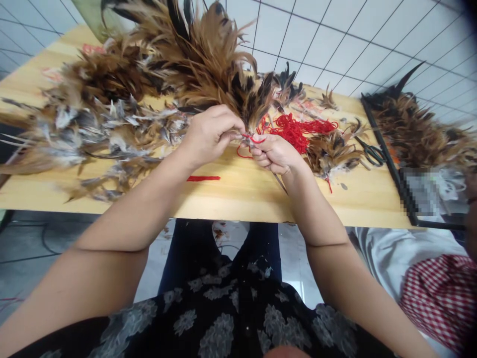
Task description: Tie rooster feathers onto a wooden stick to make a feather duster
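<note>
My left hand (211, 133) is closed around the stems of a large bunch of brown and black feathers (208, 59) that fans up and away over the wooden table (238, 194). My right hand (274, 154) is closed in a pinch on a red string (253, 140) that loops around the stems between both hands. A thin stick pokes out under my right hand. A tangle of red string (296, 130) lies just behind my right hand.
Loose grey and brown feathers (85, 134) cover the table's left half. A short red strip (203, 178) lies near the front edge. Scissors (370, 153) and a small feather bundle (331, 151) lie at right. A black-framed tray of feathers (417, 134) and another person's checked clothing (443, 293) are at far right.
</note>
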Demonstrator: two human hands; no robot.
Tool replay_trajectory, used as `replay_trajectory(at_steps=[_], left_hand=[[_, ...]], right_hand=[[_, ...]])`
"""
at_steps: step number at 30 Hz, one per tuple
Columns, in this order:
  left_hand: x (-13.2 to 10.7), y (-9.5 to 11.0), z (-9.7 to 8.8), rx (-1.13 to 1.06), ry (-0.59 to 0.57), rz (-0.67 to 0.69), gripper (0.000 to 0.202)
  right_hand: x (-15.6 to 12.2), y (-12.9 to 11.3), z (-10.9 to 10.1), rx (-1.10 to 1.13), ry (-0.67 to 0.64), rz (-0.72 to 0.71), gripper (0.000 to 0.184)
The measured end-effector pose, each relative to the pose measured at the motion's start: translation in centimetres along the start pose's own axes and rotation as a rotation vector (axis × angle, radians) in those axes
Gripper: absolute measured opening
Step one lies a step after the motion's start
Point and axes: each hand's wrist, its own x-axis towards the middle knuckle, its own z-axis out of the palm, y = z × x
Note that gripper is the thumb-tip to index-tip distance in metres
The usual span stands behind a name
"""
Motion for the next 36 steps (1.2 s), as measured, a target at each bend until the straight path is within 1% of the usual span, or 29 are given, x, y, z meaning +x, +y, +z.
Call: replay_trajectory(at_steps=[2, 4, 5, 8, 10, 13, 16, 21, 24, 27, 29, 33, 34, 35, 36], left_hand=[[0.0, -0.3, 0.3, -0.03, 0.046, 0.099, 0.021], [0.0, -0.6, 0.5, -0.056, 0.078, 0.147, 0.02], [-0.1, -0.6, 0.5, -0.06, 0.077, 0.135, 0.02], [-0.1, -0.5, 0.5, -0.061, 0.05, 0.032, 0.019], [-0.2, -0.4, 0.5, -0.047, 0.061, 0.009, 0.019], [-0.2, -0.1, 0.4, 0.008, 0.093, 0.041, 0.021], [-0.1, 0.2, 0.3, 0.052, 0.111, 0.101, 0.023], [-0.1, 0.2, 0.5, 0.091, 0.13, 0.132, 0.025], [0.0, -0.5, 0.9, 0.12, 0.141, 0.215, 0.023], [0.0, -0.8, 1.1, 0.11, 0.133, 0.252, 0.025], [0.0, -0.5, 1.1, 0.074, 0.114, 0.218, 0.025], [-0.2, 0.6, 0.9, -0.031, 0.08, -0.035, 0.017], [-0.2, 0.7, 0.9, -0.026, 0.073, -0.06, 0.018], [-0.2, 0.7, 1.0, -0.007, 0.067, -0.052, 0.02], [-0.3, 0.7, 1.0, 0.024, 0.067, -0.013, 0.023]], right_hand=[[0.2, 0.2, -0.2, -0.005, -0.019, 0.0, 0.027], [0.5, 0.6, -0.4, -0.001, -0.049, -0.004, 0.025], [0.6, 0.7, -0.5, 0.002, -0.066, -0.008, 0.023], [1.0, 1.1, -0.9, 0.007, -0.105, -0.018, 0.02], [1.2, 1.3, -1.1, 0.008, -0.119, -0.031, 0.021], [1.3, 1.5, -1.2, 0.005, -0.151, -0.07, 0.024], [1.3, 1.7, -1.4, -0.011, -0.191, -0.124, 0.028], [1.2, 1.9, -1.8, -0.089, -0.256, -0.152, 0.041], [1.3, 2.2, -1.7, -0.137, -0.245, -0.171, 0.043], [1.4, 2.4, -1.3, -0.153, -0.178, -0.214, 0.041], [1.5, 2.5, -1.0, -0.167, -0.149, -0.222, 0.039], [1.6, 2.7, -0.7, -0.182, -0.151, -0.225, 0.043], [1.7, 2.7, -0.7, -0.179, -0.151, -0.232, 0.046], [1.7, 2.7, -0.7, -0.176, -0.15, -0.24, 0.047], [1.7, 2.8, -0.6, -0.173, -0.147, -0.244, 0.049]])
